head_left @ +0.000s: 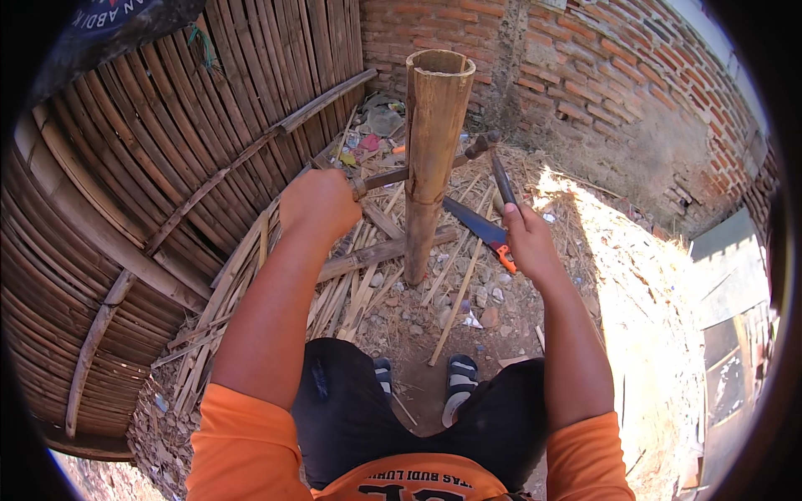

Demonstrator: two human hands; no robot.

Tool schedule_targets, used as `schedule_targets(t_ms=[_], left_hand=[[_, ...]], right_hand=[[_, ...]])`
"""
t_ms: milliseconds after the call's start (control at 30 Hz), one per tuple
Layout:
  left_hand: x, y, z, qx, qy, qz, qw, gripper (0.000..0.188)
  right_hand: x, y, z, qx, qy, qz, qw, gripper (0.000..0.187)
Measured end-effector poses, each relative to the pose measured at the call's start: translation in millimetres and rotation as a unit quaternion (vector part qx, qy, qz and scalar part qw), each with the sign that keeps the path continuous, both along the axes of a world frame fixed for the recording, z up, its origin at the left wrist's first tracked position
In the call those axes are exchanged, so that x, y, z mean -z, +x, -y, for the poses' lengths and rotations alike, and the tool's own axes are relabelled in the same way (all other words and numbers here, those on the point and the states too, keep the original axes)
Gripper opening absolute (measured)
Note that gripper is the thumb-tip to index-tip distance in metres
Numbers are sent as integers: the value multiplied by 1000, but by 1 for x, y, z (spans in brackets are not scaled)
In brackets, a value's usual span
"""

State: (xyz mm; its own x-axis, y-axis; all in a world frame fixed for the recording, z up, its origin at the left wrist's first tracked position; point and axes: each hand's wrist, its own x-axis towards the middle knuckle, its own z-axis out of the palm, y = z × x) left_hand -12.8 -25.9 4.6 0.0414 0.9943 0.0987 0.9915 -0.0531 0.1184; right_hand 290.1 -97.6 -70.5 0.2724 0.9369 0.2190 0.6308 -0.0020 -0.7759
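An upright bamboo pole (434,125), hollow at its top rim, stands in front of me. My left hand (322,203) is closed around the handle of a large knife (386,179). Its blade runs into the pole's side below the top, and a short end shows on the right. In my right hand (532,238) is a hammer (504,177), gripped by its dark handle. The hammer head is close to the protruding blade end; whether they touch I cannot tell. Part of the blade is hidden by the bamboo.
A handsaw (478,224) with an orange handle lies behind the pole. Split bamboo strips (338,305) and a wooden beam (355,260) lie on the rubble ground. A bamboo-slat wall (125,159) rises at left, a brick wall (601,92) behind and to the right.
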Motion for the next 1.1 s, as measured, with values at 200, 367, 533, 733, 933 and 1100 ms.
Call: schedule_targets(t_ms=[200, 367, 533, 733, 933, 1100], left_hand=[[-4, -1, 1, -2, -7, -14, 1000, 36], [-3, 6, 3, -2, -7, -3, 1000, 32], [-1, -7, 1, -14, -12, -11, 1000, 32], [4, -6, -7, -4, 5, -16, 1000, 35], [0, -10, -1, -4, 0, -13, 1000, 30], [2, -8, -6, -4, -17, -21, 1000, 37]], right_hand=[[-60, -11, 19, 33, 140, -166, 976, 47], [20, -3, -2, 11, -17, 41, 999, 48], [-36, -5, 15, 3, 34, -155, 987, 48], [-24, -12, -6, 4, -12, 105, 994, 52], [-89, -7, 18, 9, -3, -166, 986, 47], [-37, -8, -1, 16, 53, 7, 998, 48]])
